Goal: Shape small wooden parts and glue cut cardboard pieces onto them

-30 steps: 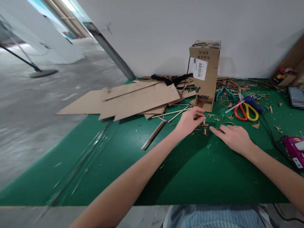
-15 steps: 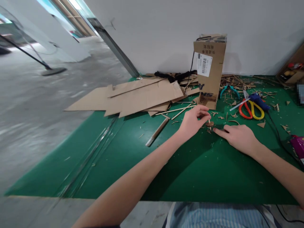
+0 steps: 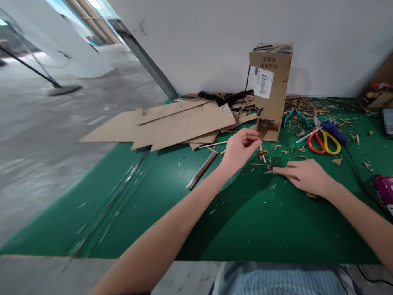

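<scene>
My left hand (image 3: 241,147) is closed in a pinch on a thin wooden stick (image 3: 264,159), with a small brown cardboard disc (image 3: 262,152) around it. The stick slants just above the table. To the right of it, my right hand (image 3: 307,176) is closed around a knife, its index finger stretched along the top. The knife's short pale blade (image 3: 270,172) points left from the fingertip, apart from the stick. A brown bit, perhaps the handle's end, shows under the palm; the rest is hidden.
A tall cardboard box (image 3: 272,82) stands behind my hands. Cardboard sheets (image 3: 187,127) lie left, near a flat strip (image 3: 202,170). Rightward are teal pliers (image 3: 296,118), scissors (image 3: 324,141), a blue glue gun (image 3: 334,130) with its cable, and scattered scraps. The green tabletop (image 3: 258,229) ends before my lap.
My left hand has moved left and slightly up with the stick and disc, away from the right hand. The right hand has shifted slightly left, and the knife blade now shows clearly.
</scene>
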Demonstrator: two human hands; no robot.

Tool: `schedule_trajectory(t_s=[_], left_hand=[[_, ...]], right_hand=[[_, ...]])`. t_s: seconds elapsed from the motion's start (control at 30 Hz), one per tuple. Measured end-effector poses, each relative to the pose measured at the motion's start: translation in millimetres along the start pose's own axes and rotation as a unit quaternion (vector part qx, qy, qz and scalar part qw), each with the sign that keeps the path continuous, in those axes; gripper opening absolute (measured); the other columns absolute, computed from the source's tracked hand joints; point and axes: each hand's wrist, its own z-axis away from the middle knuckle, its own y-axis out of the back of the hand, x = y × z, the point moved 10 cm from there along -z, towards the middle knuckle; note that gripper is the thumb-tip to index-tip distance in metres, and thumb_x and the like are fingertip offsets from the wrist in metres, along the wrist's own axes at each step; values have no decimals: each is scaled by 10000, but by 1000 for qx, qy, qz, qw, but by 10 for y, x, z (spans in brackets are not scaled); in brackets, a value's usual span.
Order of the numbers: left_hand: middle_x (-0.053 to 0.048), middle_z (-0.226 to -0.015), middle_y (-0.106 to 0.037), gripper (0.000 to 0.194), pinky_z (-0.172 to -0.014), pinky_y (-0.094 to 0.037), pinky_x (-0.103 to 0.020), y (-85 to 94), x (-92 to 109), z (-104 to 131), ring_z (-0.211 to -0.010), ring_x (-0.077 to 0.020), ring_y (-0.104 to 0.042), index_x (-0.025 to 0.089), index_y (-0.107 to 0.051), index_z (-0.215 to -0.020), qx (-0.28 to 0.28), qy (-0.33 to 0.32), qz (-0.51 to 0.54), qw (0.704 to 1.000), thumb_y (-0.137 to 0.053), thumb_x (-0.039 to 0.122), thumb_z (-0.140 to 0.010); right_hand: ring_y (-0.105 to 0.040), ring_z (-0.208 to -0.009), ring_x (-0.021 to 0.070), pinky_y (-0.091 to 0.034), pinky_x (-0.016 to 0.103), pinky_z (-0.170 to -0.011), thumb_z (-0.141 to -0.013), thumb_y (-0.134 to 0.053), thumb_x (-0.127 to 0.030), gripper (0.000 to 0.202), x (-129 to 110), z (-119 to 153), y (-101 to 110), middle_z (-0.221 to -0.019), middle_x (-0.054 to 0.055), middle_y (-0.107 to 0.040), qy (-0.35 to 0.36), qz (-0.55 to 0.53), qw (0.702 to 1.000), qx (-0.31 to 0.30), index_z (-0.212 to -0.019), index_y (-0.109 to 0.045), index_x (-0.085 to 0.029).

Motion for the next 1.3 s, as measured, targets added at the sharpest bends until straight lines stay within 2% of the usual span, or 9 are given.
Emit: schedule_trajectory(t_s=[0.1, 0.3, 0.57, 0.77, 0.87, 0.93, 1.0, 1.13, 1.3], left_hand=[[-53, -800, -673, 179, -725, -526, -306, -16, -20, -8, -772, -163, -660, 147, -584, -915, -8, 8, -2, 1000, -663, 207, -766], [-37, -793, -666, 204, -698, -514, -289, 51, -40, -11, -745, -150, -653, 154, -563, -939, 22, 20, -2, 1000, -659, 199, -764], [-30, -785, -663, 239, -668, -510, -297, -15, -63, 22, -704, -154, -650, 160, -545, -969, -7, 51, 17, 999, -661, 231, -773], [-42, -807, -666, 233, -666, -502, -294, -145, -25, 64, -708, -148, -637, 155, -537, -978, -43, 51, 9, 998, -646, 211, -780], [-38, -802, -663, 236, -667, -502, -294, -157, -52, 66, -701, -145, -635, 157, -534, -979, -44, 58, 8, 997, -643, 207, -776], [-36, -805, -662, 235, -674, -504, -296, -157, -58, 70, -703, -144, -635, 160, -535, -979, -43, 61, 5, 997, -642, 210, -776], [-38, -809, -661, 235, -672, -504, -296, -160, -55, 77, -702, -145, -635, 161, -537, -982, -45, 61, 3, 997, -642, 221, -780], [-42, -814, -662, 233, -670, -502, -297, -159, -42, 86, -704, -148, -633, 161, -542, -989, -46, 59, -5, 997, -639, 228, -788], [-45, -805, -658, 222, -665, -500, -298, -157, -13, 82, -711, -153, -633, 159, -540, -981, -46, 51, -6, 998, -636, 212, -787]], right_hand=[[-540, -612, 119, -170, 272, -484, -894, -436, -174, 468, 97, -13, -49, -843, 23, -678, -23, 57, 998, -17, -1311, -550, -355], [-522, -589, 150, -181, 281, -485, -814, -442, -82, 564, 594, 135, 77, -838, 87, -651, -193, 188, 962, 53, -1344, -536, -249], [-559, -658, 156, -223, 264, -484, -934, -368, -219, 463, 486, 119, 239, -863, 69, -648, -169, 145, 961, 162, -1385, -463, -259], [-602, -635, 194, -346, 272, -530, -911, -421, -451, 398, 912, 280, 270, -791, 72, -686, -292, -37, 929, 226, -1137, -624, -193], [-562, -493, 166, -378, 274, -528, -911, -376, -554, 474, 1114, 317, 106, -574, 29, -634, -338, -180, 902, 199, -836, -678, -197], [-523, -420, 142, -368, 265, -504, -923, -314, -585, 547, 1177, 333, 19, -521, 16, -620, -359, -232, 888, 168, -779, -674, -199], [-524, -422, 139, -336, 258, -496, -931, -308, -576, 546, 1148, 318, 66, -534, 23, -636, -343, -193, 907, 148, -877, -693, -193], [-540, -500, 155, -226, 270, -506, -938, -346, -526, 502, 945, 258, 312, -606, 69, -670, -258, 27, 956, 134, -995, -708, -183], [-477, -494, 143, -231, 274, -507, -923, -359, -553, 520, 1065, 388, 489, -545, 51, -602, -309, 21, 928, 206, -840, -709, -178]])
